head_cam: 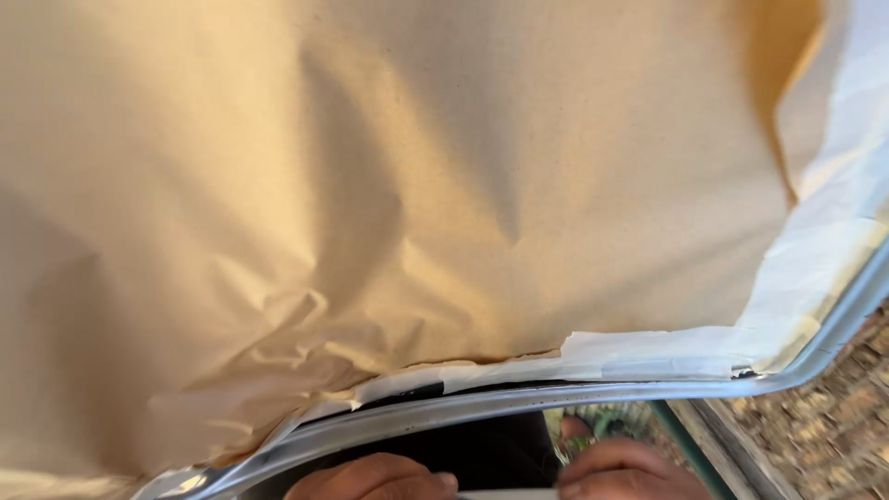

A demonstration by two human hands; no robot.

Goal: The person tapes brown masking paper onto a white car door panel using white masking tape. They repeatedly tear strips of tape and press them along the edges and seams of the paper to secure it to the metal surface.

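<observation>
Paper (389, 185), tan and creased, fills the view above both hands, its lower edge held by pale masking tape (648, 352) along a curved chrome trim (519, 400). The left hand (375, 477) and right hand (625, 472) sit just below the trim, fingers curled onto a thin white strip (509, 495) between them; whether either grip truly clamps it cannot be told. Gravelly ground (833, 417) lies right of the right hand.

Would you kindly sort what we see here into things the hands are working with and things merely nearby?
In hand:
- left hand and right hand, both at a pale strip along the bottom edge
- brown paper
- white tape along the paper's edge
- shiny metal trim below the tape

Just nearby:
- green hose
- dry leaves on the ground
</observation>
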